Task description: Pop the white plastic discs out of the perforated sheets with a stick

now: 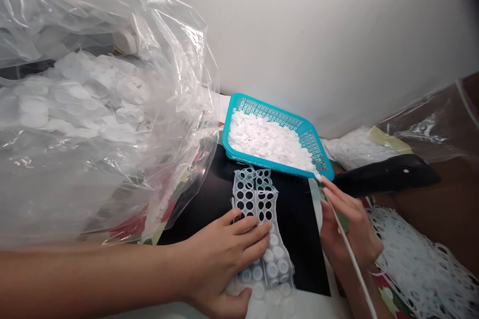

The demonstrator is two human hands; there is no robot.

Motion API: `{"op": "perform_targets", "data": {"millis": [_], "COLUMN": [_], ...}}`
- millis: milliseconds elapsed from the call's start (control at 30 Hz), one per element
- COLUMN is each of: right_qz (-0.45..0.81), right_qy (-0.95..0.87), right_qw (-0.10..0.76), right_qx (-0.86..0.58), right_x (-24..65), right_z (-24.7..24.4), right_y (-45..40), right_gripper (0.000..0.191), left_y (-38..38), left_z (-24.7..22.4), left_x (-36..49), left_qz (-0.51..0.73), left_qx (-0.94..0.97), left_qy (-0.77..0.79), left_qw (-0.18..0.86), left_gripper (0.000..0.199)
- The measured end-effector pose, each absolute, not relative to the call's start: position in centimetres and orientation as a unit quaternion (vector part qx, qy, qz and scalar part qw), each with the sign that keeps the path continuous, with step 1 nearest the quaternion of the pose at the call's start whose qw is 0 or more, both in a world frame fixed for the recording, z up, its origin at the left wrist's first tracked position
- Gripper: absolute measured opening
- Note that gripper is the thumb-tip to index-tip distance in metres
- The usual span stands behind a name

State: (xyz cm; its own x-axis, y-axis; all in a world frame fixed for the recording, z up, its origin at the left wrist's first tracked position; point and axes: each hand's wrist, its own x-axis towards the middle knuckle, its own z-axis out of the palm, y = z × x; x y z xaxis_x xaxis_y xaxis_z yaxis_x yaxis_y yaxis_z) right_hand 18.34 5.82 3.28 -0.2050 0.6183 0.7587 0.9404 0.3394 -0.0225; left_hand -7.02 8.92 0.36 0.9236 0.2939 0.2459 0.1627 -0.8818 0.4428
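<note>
My left hand [234, 246] lies with fingers spread on a strip of white plastic sheeting [245, 194] full of round holes. Under and below my palm, round white caps [275, 259] sit in its rows; the far end shows bare holes over the black board. My right hand [348, 229] is closed in a pinch at the near right corner of a turquoise basket [269, 162]. A thin white strip [350, 249] runs from those fingertips toward me. Small white plastic pieces [267, 137] heap in the basket, some at the rim by my fingertips.
A large clear plastic bag [179, 124] with white discs [78, 94] fills the left. A black board [299, 229] lies underneath. To the right are a black handle-like object [389, 177], a pile of holed white plastic scraps [422, 264] and another bag of white pieces [359, 147]. A wall stands behind.
</note>
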Motion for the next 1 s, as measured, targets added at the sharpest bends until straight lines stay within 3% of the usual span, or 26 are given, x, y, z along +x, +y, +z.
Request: {"op": "perform_targets", "data": {"millis": [167, 367, 567, 767, 1000], "right_qz": [-0.208, -0.179, -0.109, 0.177, 0.193], "right_qy": [-0.748, -0.735, -0.765, -0.887, -0.909], "right_qw": [0.320, 0.345, 0.370, 0.250, 0.211], "right_qx": [-0.544, -0.555, -0.515, -0.345, -0.303], "right_x": [20.1, 20.3, 19.1, 16.1, 15.8], "right_z": [2.1, 1.4, 2.7, 2.8, 1.7], "right_y": [7.4, 7.9, 6.5, 4.8, 5.0], "right_gripper": [0.032, 0.027, 0.027, 0.024, 0.026], "left_y": [8.7, 7.9, 6.8, 5.8, 6.1], "left_z": [0.4, 0.4, 0.1, -0.4, -0.6], "left_x": [-7.1, -7.0, -7.5, -7.8, -7.6], "left_qz": [0.166, 0.251, 0.255, 0.246, 0.247], "left_qx": [0.971, 0.968, 0.966, 0.966, 0.967], "left_qy": [0.101, -0.019, -0.007, 0.040, 0.029], "left_qw": [0.139, 0.008, -0.039, -0.065, -0.054], "left_gripper": [0.061, 0.030, 0.033, 0.036, 0.033]}}
